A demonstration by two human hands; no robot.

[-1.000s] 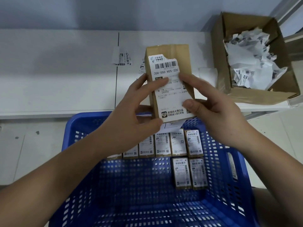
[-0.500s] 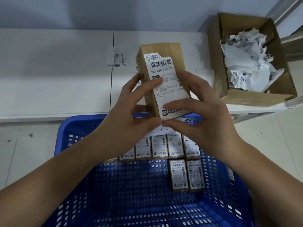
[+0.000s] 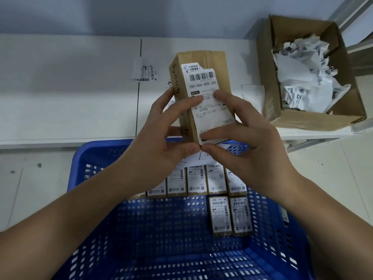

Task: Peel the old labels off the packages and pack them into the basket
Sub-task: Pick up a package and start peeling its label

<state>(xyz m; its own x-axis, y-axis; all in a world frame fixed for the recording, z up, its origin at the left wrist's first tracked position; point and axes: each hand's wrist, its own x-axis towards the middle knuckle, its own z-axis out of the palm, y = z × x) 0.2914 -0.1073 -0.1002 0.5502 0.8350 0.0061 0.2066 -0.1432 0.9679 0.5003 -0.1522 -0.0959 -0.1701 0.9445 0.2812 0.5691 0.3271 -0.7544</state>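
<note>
Clearly the peeling step is in hand: a brown package (image 3: 198, 93) stands upright at the centre of the frame, held above the far rim of the blue basket (image 3: 94, 158), with its white label (image 3: 203, 85) still stuck down over most of the front face and only the upper right corner torn away. The left hand (image 3: 161, 142) grips the package from the left side, forefinger laid across the label and thumb under the bottom edge. The right hand (image 3: 248, 138) grips it from the right, fingers curled over the label's lower half and thumb meeting the left thumb at the bottom corner. The next move, as I judge it, calls for a fingernail to lift the label's lower edge cleanly, then a slow pull upward so the paper comes off in one piece, while the left hand keeps the package from twisting. Several labelled packages (image 3: 219, 215) already lie in rows in the basket, in the centre and lower right. At the upper right an open cardboard box (image 3: 272, 81) holds crumpled peeled labels (image 3: 306, 73), and a loose label scrap (image 3: 144, 71) lies on the white shelf (image 3: 60, 87) at the upper left. Compared with a second ago, the right thumb has dropped from the label's right edge to the bottom corner, and the package sits slightly more tilted.
</note>
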